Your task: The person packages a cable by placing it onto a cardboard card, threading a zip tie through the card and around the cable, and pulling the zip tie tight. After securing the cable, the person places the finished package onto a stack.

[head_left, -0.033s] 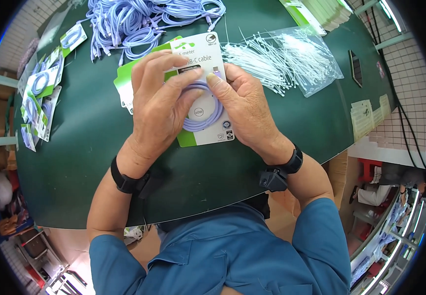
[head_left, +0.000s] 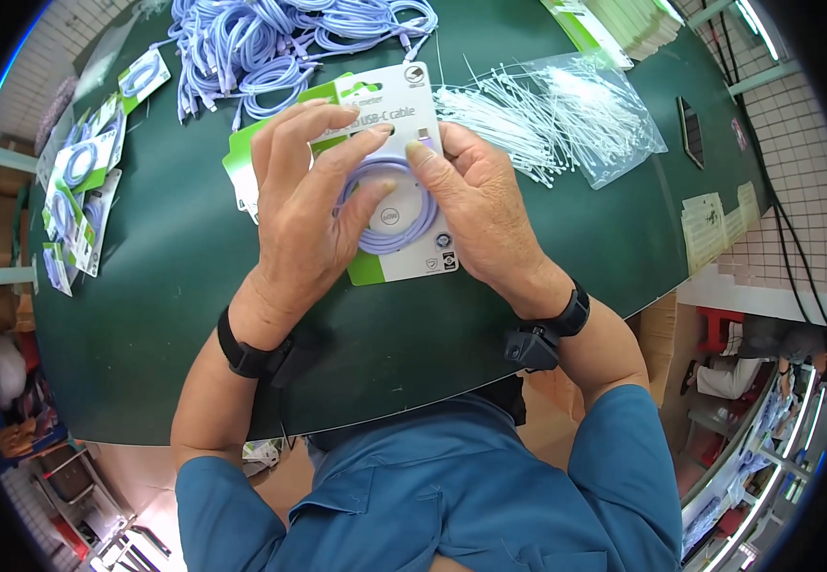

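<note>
So the purple cable coil (head_left: 425, 221) is sitting flat against the front of a white and green card (head_left: 399, 88), up between the 2 hands over the dark green table (head_left: 146, 353). The right hand (head_left: 480, 195) has the card's right edge clamped, thumb on the front near the plug and the other fingers tucked behind. The left hand (head_left: 304, 210) is over the left side of the coil, thumb and fingertips apart; can't tell how firmly it's pressing, if at all. Handling-wise I'd guess it's really light: the cable looks soft and springy so the loops probably want to spread, while the card seems stiffish but bendable, and maybe a bit slick. Nothing super fragile, though I'd go easy on creasing the card. I'd take the card by its edge and pin the loops with a thumb, not tug the plug. As for containers, the clear plastic bag (head_left: 647, 145) off to the right has a bunch of thin white ties (head_left: 504, 124) in it, with lots more fanned out on the table past its left side.
</note>
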{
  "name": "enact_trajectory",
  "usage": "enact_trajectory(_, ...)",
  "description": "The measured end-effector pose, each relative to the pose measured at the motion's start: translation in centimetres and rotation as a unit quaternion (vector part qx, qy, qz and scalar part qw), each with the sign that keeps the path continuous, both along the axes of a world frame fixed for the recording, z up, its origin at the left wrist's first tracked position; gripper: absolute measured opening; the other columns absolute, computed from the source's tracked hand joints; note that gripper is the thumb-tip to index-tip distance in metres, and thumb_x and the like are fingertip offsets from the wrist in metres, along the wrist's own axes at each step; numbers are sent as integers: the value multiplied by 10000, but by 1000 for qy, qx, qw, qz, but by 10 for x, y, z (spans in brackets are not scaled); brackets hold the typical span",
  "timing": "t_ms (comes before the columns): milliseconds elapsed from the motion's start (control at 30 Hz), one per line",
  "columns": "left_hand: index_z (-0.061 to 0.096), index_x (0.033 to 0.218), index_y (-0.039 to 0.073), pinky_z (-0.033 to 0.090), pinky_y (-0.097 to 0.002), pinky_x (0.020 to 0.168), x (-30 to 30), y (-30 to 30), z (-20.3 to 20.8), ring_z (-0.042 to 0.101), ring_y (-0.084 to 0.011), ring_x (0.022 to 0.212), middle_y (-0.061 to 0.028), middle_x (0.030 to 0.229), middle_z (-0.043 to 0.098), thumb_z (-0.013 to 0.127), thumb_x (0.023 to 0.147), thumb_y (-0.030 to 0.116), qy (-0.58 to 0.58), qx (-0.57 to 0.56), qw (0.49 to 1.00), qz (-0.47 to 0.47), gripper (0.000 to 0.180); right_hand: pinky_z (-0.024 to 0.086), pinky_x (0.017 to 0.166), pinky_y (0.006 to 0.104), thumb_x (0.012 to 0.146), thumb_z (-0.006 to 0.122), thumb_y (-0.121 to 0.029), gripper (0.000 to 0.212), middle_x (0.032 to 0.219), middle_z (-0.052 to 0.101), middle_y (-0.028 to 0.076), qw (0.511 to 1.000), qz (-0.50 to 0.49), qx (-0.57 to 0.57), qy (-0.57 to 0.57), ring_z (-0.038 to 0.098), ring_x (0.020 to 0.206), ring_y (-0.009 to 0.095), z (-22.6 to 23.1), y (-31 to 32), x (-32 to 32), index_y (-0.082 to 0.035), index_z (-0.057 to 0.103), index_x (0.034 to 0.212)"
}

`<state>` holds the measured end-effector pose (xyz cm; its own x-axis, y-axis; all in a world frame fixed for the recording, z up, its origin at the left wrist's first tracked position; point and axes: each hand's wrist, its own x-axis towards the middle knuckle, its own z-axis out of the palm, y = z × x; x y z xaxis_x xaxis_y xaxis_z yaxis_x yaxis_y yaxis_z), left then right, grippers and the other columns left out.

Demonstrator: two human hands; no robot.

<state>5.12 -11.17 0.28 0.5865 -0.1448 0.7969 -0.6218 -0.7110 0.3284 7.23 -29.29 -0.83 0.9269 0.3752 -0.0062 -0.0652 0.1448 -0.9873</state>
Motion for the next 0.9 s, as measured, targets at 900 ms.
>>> enact_trajectory(900,764,1022,135,366,-471,1129,-23,-11,-19,668,-198,884,-7,934,715,802,771,25,75,87,985,-126,276,569,780,234,1070,593,-190,276,1086,717,77,998,-30,61,10,661,920,75,-10,-6,11,46,645,1204)
